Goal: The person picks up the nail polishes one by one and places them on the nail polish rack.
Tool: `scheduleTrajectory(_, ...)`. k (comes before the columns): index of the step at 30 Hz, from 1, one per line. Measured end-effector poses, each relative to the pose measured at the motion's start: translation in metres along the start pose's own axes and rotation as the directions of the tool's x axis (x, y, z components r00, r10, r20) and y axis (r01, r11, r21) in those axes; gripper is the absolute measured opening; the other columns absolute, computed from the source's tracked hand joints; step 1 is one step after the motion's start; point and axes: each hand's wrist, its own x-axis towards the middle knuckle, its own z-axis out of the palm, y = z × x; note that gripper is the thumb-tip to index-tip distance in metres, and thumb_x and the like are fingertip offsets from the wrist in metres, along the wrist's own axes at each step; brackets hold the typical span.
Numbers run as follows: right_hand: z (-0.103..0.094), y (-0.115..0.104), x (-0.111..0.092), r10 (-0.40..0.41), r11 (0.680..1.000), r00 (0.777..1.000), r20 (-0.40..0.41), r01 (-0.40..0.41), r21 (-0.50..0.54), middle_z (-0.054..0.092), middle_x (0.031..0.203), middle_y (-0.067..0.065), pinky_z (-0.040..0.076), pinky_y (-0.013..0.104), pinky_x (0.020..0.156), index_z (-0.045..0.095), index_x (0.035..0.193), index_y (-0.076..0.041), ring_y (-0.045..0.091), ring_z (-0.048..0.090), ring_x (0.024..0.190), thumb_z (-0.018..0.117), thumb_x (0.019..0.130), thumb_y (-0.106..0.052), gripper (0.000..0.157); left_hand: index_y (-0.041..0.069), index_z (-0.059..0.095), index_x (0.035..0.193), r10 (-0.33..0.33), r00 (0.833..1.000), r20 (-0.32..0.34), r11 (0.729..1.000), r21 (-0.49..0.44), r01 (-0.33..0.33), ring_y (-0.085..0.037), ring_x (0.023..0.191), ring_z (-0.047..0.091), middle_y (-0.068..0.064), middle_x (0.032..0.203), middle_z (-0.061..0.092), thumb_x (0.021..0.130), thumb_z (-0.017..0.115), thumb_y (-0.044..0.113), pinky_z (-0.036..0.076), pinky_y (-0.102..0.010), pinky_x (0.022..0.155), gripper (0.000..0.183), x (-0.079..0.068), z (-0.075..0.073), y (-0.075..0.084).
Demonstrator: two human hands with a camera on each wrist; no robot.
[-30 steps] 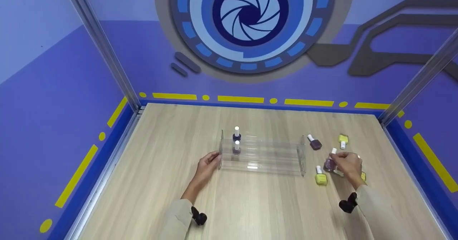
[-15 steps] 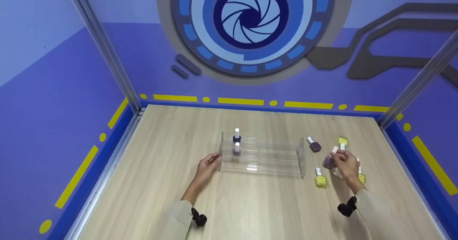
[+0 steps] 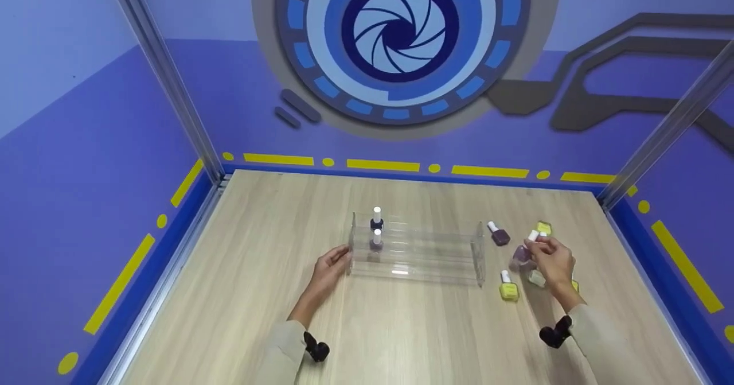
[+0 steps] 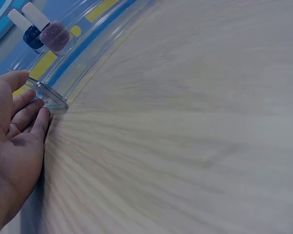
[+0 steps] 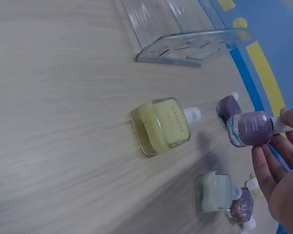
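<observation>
R hand (image 3: pixel 551 260) pinches rounded mauve glass btl (image 3: pixel 521 253), 3 o'clock of long clear plastic rack (image 3: pixel 424 248); L hand (image 3: pixel 325 271) touches 9 o'clock end, grip unclear.

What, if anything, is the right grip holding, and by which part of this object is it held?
The right grip holds a mauve nail polish bottle by its white cap.

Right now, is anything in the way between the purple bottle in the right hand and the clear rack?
Only the end panel of the clear rack. A dark bottle and a yellow bottle lie on either side of the direct path of the purple bottle.
</observation>
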Motion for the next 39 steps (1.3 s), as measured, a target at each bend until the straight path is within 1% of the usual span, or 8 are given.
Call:
scheduleTrajectory(5,-0.003,-0.011,-0.005,-0.064,0.998,0.998,0.001,0.064,-0.012,0.073,0.083,-0.023,0.056,0.011,0.068,0.063,0.124,0.004,-0.009,0.066,0.073,0.071,0.097,-0.029,0.043,-0.004,0.049,0.146,-0.017,1.000,0.011,0.998,-0.059,0.017,-0.034,0.142,0.049,-0.025,0.150,0.051,0.106,0.057,0.025,0.043,-0.041,0.119,0.050,0.002,-0.002,0.003)
scheduleTrajectory(9,-0.005,-0.020,-0.011,-0.093,0.996,0.996,0.007,0.093,-0.008,0.071,0.083,-0.024,0.054,0.007,0.068,0.062,0.125,0.005,-0.010,0.066,0.074,0.071,0.097,-0.028,0.044,-0.004,0.049,0.146,-0.067,0.997,0.025,0.992,-0.109,0.070,-0.030,0.141,0.050,-0.024,0.151,0.051,0.105,0.059,0.025,0.042,-0.040,0.120,0.051,0.004,-0.004,0.006)
scheduleTrajectory(12,-0.004,-0.026,-0.014,-0.096,0.995,0.995,0.009,0.096,0.000,0.071,0.082,-0.024,0.054,0.006,0.069,0.063,0.124,0.005,-0.010,0.065,0.074,0.071,0.097,-0.028,0.043,-0.002,0.049,0.146,-0.102,0.994,0.032,0.985,-0.135,0.105,-0.025,0.138,0.052,-0.022,0.151,0.050,0.104,0.060,0.022,0.043,-0.039,0.119,0.049,0.007,-0.004,0.009)
scheduleTrajectory(17,0.002,-0.038,-0.020,-0.117,0.993,0.993,0.012,0.116,0.025,0.072,0.083,-0.021,0.056,0.009,0.071,0.065,0.122,0.005,-0.009,0.066,0.075,0.072,0.096,-0.025,0.040,-0.004,0.049,0.145,-0.115,0.993,0.033,0.980,-0.158,0.118,-0.018,0.128,0.055,-0.023,0.150,0.049,0.103,0.061,0.016,0.048,-0.037,0.113,0.048,0.011,-0.005,0.016)
scheduleTrajectory(23,0.015,-0.050,-0.028,-0.130,0.990,0.990,0.060,0.126,0.070,0.072,0.085,-0.018,0.058,0.011,0.074,0.065,0.122,0.005,-0.008,0.066,0.078,0.074,0.096,-0.024,0.041,-0.004,0.050,0.144,-0.127,0.992,0.024,0.976,-0.177,0.130,-0.016,0.122,0.059,-0.024,0.149,0.050,0.100,0.065,0.013,0.050,-0.036,0.111,0.049,0.016,-0.006,0.020)
scheduleTrajectory(26,0.026,-0.055,-0.032,-0.140,0.985,0.985,0.096,0.129,0.119,0.072,0.084,-0.017,0.060,0.014,0.074,0.064,0.121,0.009,-0.006,0.067,0.077,0.075,0.095,-0.020,0.040,-0.004,0.051,0.144,-0.139,0.990,0.021,0.971,-0.192,0.140,-0.021,0.126,0.059,-0.025,0.150,0.050,0.099,0.065,0.010,0.049,-0.037,0.112,0.049,0.018,-0.006,0.019)
scheduleTrajectory(30,0.042,-0.061,-0.034,-0.161,0.975,0.976,0.145,0.134,0.177,0.074,0.082,-0.014,0.061,0.016,0.074,0.064,0.117,0.012,-0.003,0.068,0.075,0.075,0.094,-0.013,0.037,-0.006,0.048,0.145,-0.151,0.988,0.044,0.967,-0.202,0.157,-0.026,0.132,0.056,-0.026,0.151,0.048,0.100,0.063,0.007,0.048,-0.037,0.114,0.049,0.020,-0.009,0.014)
scheduleTrajectory(39,0.074,-0.075,-0.044,-0.194,0.975,0.958,0.210,0.166,0.144,0.076,0.087,-0.002,0.061,0.018,0.073,0.068,0.111,0.008,-0.001,0.067,0.076,0.076,0.092,-0.011,0.027,-0.005,0.050,0.144,-0.147,0.983,0.110,0.972,-0.167,0.164,-0.013,0.121,0.060,-0.025,0.151,0.050,0.099,0.068,0.013,0.048,-0.036,0.114,0.052,0.023,-0.016,0.009)
